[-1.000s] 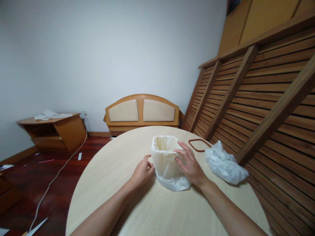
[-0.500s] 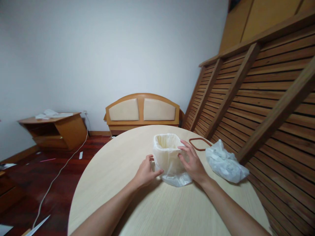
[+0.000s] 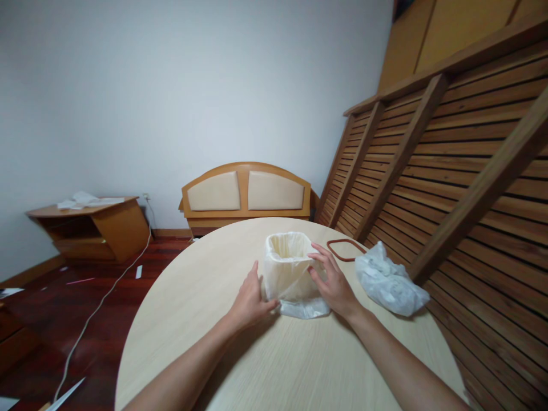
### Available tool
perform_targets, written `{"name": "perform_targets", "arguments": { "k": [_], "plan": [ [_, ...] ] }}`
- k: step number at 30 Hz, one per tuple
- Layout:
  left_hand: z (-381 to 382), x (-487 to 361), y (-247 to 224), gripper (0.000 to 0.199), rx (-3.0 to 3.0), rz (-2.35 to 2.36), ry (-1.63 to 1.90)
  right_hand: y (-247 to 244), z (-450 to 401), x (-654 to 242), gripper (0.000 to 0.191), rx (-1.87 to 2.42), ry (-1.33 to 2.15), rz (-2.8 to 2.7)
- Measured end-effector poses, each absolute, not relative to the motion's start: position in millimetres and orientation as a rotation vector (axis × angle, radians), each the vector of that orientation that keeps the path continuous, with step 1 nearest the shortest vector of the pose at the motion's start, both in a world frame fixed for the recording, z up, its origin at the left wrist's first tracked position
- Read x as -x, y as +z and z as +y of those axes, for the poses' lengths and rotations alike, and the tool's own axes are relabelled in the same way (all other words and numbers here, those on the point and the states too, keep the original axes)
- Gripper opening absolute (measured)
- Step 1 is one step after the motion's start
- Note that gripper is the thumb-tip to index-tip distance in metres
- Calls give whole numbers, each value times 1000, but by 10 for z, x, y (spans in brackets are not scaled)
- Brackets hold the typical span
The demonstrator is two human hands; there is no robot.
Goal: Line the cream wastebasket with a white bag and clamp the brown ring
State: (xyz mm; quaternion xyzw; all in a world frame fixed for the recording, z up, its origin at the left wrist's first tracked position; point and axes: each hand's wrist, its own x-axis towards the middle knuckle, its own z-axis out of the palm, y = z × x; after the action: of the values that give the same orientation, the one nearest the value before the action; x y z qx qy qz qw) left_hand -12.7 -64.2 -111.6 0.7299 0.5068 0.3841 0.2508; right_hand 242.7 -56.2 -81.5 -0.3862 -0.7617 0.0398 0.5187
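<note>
A pale bin (image 3: 289, 274) stands upright on the round table, lined and wrapped with a translucent white bag whose edge is folded over the rim. The bag's loose lower part (image 3: 305, 308) spreads on the tabletop at the near side. At the bin's left side is my left hand (image 3: 253, 299), fingers apart, thumb near the bag's lower edge. My right hand (image 3: 331, 279) rests against the right side with spread fingers, its fingertips touching the bag just under the rim. Neither hand is closed round anything.
A brown ring-shaped frame (image 3: 355, 260) and a crumpled white plastic bag (image 3: 389, 279) lie on the right of the round table (image 3: 188, 302). Slatted wooden panels (image 3: 483, 200) lean at the right. Behind are a headboard (image 3: 244, 191) and a low cabinet (image 3: 115, 228).
My left hand has opened wider, its fingers now extended beside the bin. The loose bag bottom has drawn in slightly. My right hand stays at the right side; the whole view has shifted slightly.
</note>
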Motion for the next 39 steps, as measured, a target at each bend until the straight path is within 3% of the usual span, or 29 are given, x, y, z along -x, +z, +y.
{"name": "perform_targets", "arguments": {
  "k": [2, 5, 11, 15, 22, 30, 33, 39],
  "plan": [
    [-656, 144, -1037, 108, -2122, 1358, 1223, -820, -561, -2430, 27, 921, 104, -1828],
    [-731, 156, -863, 81, -2363, 1282, 1435, -831, -565, -2426, 27, 894, 115, -1848],
    [-863, 119, -713, 41, -2497, 1170, 1442, -845, -606, -2373, 30, 828, 166, -1925],
    [-846, 81, -752, 28, -2472, 1179, 1469, -861, -609, -2365, 37, 830, 187, -1948],
    [-810, 101, -778, 35, -2435, 1177, 1474, -918, -580, -2393, 57, 872, 234, -2005],
    [-794, 137, -768, 50, -2546, 1167, 1495, -888, -524, -2546, 51, 901, 270, -1973],
    [-794, 157, -760, 45, -2617, 1161, 1467, -975, -360, -2690, 43, 1067, 154, -1883],
    [-773, 170, -756, 38, -2636, 1155, 1490, -1364, 19, -2955, 48, 1486, -125, -1922]
  ]
}}
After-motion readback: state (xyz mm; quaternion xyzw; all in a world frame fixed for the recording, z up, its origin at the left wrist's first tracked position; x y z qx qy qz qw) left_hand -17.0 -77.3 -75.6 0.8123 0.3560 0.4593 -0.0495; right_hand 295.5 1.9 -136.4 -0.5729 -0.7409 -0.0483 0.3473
